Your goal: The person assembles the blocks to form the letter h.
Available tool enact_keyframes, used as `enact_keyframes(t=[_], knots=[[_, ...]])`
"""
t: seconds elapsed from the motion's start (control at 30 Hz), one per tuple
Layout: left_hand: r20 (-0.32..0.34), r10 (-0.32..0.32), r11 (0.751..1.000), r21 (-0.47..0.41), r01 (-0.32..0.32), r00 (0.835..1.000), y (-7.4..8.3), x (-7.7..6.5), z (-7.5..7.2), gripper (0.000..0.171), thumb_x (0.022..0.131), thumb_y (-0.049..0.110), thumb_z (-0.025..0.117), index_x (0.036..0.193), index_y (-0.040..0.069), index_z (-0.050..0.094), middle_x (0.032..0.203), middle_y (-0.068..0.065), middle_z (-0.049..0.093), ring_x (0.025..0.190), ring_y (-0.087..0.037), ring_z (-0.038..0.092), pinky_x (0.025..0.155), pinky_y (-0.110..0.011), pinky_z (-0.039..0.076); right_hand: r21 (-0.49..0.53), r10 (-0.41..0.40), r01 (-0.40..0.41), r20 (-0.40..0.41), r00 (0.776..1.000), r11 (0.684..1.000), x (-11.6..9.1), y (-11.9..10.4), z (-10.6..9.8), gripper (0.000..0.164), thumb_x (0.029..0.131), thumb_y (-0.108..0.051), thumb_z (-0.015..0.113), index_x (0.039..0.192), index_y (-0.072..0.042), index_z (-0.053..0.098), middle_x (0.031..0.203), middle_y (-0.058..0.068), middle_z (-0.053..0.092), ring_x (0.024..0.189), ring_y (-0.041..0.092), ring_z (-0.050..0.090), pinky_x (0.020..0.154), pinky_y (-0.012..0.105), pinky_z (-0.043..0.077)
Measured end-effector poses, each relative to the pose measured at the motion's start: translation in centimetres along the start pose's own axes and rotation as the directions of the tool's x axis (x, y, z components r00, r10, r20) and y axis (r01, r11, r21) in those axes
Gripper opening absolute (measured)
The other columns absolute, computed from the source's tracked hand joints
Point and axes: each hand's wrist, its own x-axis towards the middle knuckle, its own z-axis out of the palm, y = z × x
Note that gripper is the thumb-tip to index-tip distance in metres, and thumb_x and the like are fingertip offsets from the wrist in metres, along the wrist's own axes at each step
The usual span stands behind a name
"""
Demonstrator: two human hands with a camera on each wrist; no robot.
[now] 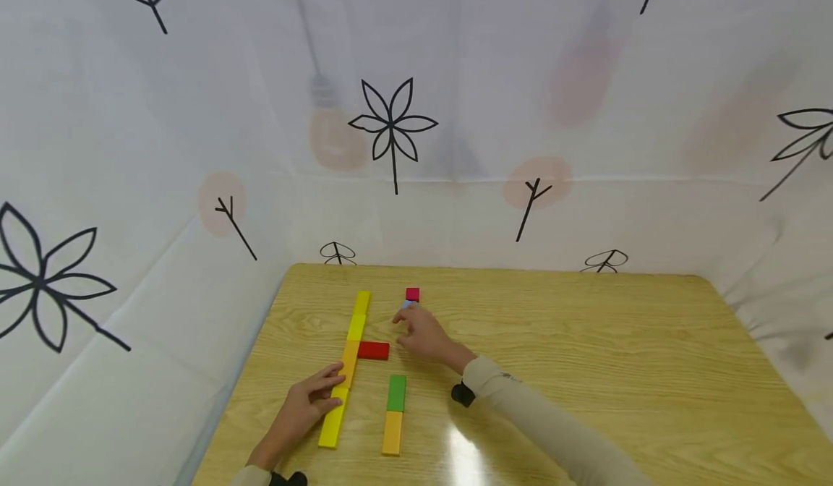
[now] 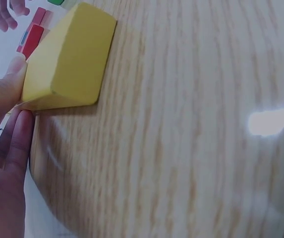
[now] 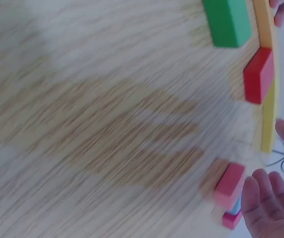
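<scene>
My left hand (image 1: 302, 406) rests at a row of yellow and orange blocks. Its fingertips lie on the orange block (image 1: 350, 359), its thumb on the nearest yellow block (image 1: 333, 424). That yellow block (image 2: 77, 59) looms large in the left wrist view, thumb against it, fingers beside its edge. My right hand (image 1: 426, 334) hovers, fingers loosely bent and nothing seen between them. Just beyond it are a magenta block (image 1: 413, 293) and a partly covered blue block (image 1: 408, 304). The right wrist view shows a pinkish-red block (image 3: 229, 186) beside the fingers, hidden in the head view.
A red block (image 1: 374, 350) juts right from the orange block. Nearer me, a green block (image 1: 396, 392) and an orange-yellow block (image 1: 392, 433) lie end to end. The wooden table (image 1: 586, 370) stretches right; a patterned white cloth (image 1: 455, 218) hangs behind it.
</scene>
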Motion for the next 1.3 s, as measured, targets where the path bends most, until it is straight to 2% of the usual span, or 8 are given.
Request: enact_keyframes(t=[0.2,0.27,0.4,0.53,0.7,0.87,1.0,1.3], knots=[[0.013,0.001,1.0,0.005,-0.001,1.0,0.1,0.0,0.0,0.039,0.084,0.005,0.07,0.123,0.005,0.063,0.142,-0.005,0.047,0.133,-0.025,0.038,0.091,-0.021,0.046,-0.018,0.013,-0.014,-0.048,0.999,1.0,-0.3,1.5,-0.5,0.032,0.078,-0.001,0.07,0.109,0.002,0.064,0.11,0.013,0.054,0.092,0.022,0.055,0.075,0.032,0.049],[0.016,0.0,1.0,0.006,0.0,1.0,0.1,0.0,0.0,0.04,0.084,0.005,0.07,0.123,0.005,0.063,0.142,-0.005,0.046,0.132,-0.025,0.038,0.091,-0.02,0.046,-0.024,0.021,-0.022,-0.051,0.998,0.999,-0.4,1.9,-0.6,0.032,0.079,0.0,0.068,0.11,0.002,0.064,0.112,0.014,0.053,0.093,0.023,0.056,0.074,0.032,0.05],[0.019,0.003,1.0,0.011,-0.004,1.0,-0.1,0.1,0.0,0.04,0.085,0.006,0.07,0.124,0.006,0.063,0.142,-0.005,0.046,0.132,-0.025,0.038,0.091,-0.02,0.046,-0.011,0.06,-0.06,-0.051,0.997,0.998,-0.7,2.6,-0.9,0.03,0.079,0.002,0.065,0.109,0.001,0.064,0.11,0.013,0.053,0.081,0.019,0.052,0.065,0.028,0.048],[0.023,0.012,1.0,0.022,-0.013,1.0,-0.1,0.1,0.0,0.039,0.085,0.007,0.069,0.124,0.006,0.063,0.142,-0.004,0.046,0.132,-0.025,0.038,0.09,-0.021,0.047,-0.019,0.056,-0.057,-0.069,0.996,0.998,-0.8,3.4,-1.0,0.03,0.077,0.005,0.065,0.106,0.0,0.065,0.102,0.01,0.055,0.071,0.016,0.044,0.059,0.027,0.04],[0.011,0.015,1.0,0.023,-0.015,1.0,-0.2,0.1,0.0,0.039,0.085,0.007,0.07,0.123,0.007,0.064,0.141,-0.003,0.047,0.132,-0.024,0.039,0.09,-0.021,0.047,-0.014,0.025,-0.027,-0.1,0.995,1.0,-0.9,4.2,-0.6,0.028,0.077,0.005,0.067,0.105,0.0,0.065,0.086,0.006,0.055,0.067,0.013,0.042,0.059,0.027,0.038],[0.007,0.062,0.997,0.038,-0.062,0.998,-0.3,-0.1,0.1,0.04,0.084,0.006,0.07,0.123,0.004,0.064,0.141,-0.009,0.047,0.13,-0.029,0.04,0.088,-0.022,0.048,0.027,0.012,-0.009,-0.131,0.991,1.0,-1.1,4.4,-0.2,0.024,0.079,0.006,0.067,0.103,0.002,0.066,0.075,0.004,0.051,0.066,0.014,0.042,0.059,0.026,0.038],[0.012,0.088,0.995,0.038,-0.088,0.996,-0.3,-0.2,0.2,0.04,0.084,0.007,0.07,0.123,0.002,0.063,0.141,-0.011,0.047,0.13,-0.031,0.041,0.089,-0.023,0.048,0.051,0.003,0.006,-0.162,0.987,0.999,-1.3,4.5,0.0,0.022,0.08,0.008,0.067,0.101,0.003,0.067,0.076,0.006,0.054,0.068,0.015,0.044,0.059,0.025,0.039],[0.012,0.027,0.999,0.023,-0.027,1.0,0.0,-0.1,0.0,0.04,0.084,0.006,0.07,0.123,0.005,0.063,0.141,-0.004,0.047,0.131,-0.024,0.04,0.09,-0.02,0.047,0.132,-0.002,0.025,-0.174,0.985,0.991,-1.8,4.0,0.0,0.02,0.078,0.011,0.069,0.095,0.002,0.068,0.085,0.009,0.06,0.07,0.015,0.053,0.06,0.022,0.046]])
